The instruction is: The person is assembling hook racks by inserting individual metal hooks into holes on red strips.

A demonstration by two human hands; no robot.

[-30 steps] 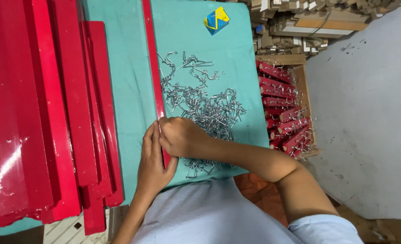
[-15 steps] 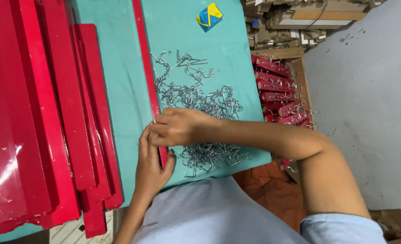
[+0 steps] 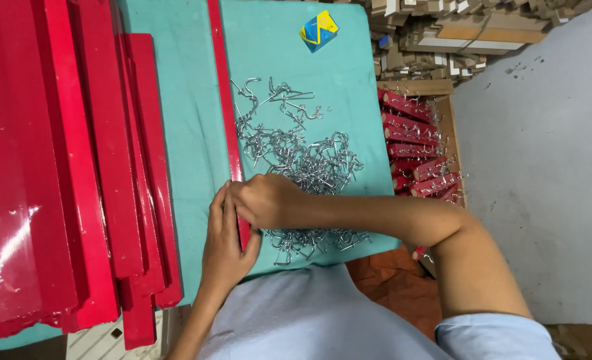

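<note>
While the left hand (image 3: 226, 243) is pressing flat beside the red strip (image 3: 224, 100), the right hand (image 3: 266, 199) is pinching its near end with curled fingers; fitting seems underway, and another wire hook (image 3: 302, 160), lying just beyond the knuckles, is probably needed next.

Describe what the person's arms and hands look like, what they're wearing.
Both the left hand and right hand are bare, with no gloves, rings or watch visible. The forearms are bare too. A short pale blue sleeve covers the right upper arm, matching the shirt.
</note>
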